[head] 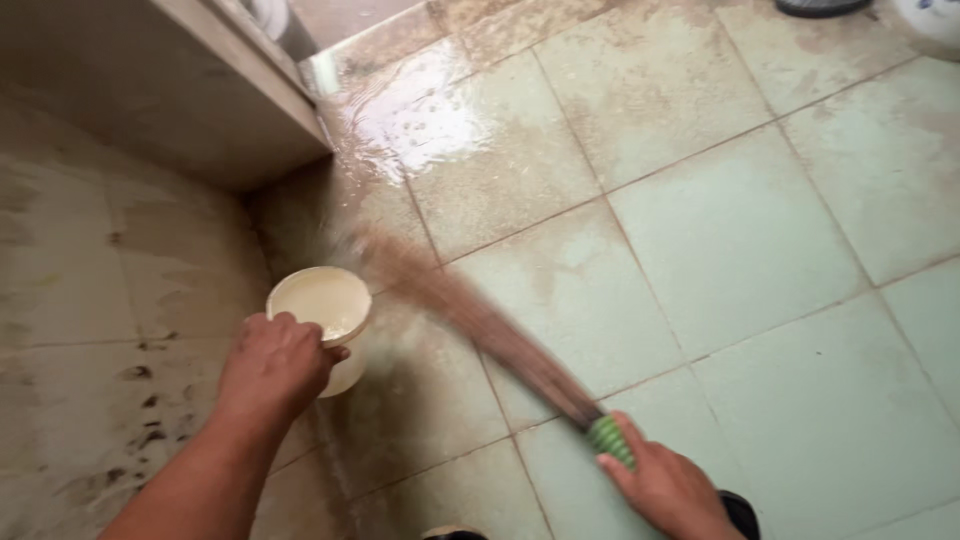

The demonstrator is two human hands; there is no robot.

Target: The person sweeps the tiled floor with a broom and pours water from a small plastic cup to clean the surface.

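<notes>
Your left hand is wrapped over the near rim of a small cream-coloured bucket, fingers curled onto its edge, so the hand is closed around it. The bucket sits directly beyond your knuckles, its mouth tilted a little away from you, pale inside; whether it holds liquid cannot be told. To the left of that hand runs a stained tiled wall with dark smears, and farther up from it juts a pale concrete ledge.

Your right hand is closed around the green-wrapped grip of a stick broom. The brown bristles stretch away from this hand up and to the left, blurred, and their far tips end just above and to the right of the bucket. Between your two hands lies the wet tiled floor, muddy brown near the broom tips and cleaner pale green to the right of your right hand. Beyond the bristles a glossy puddle catches light.
</notes>
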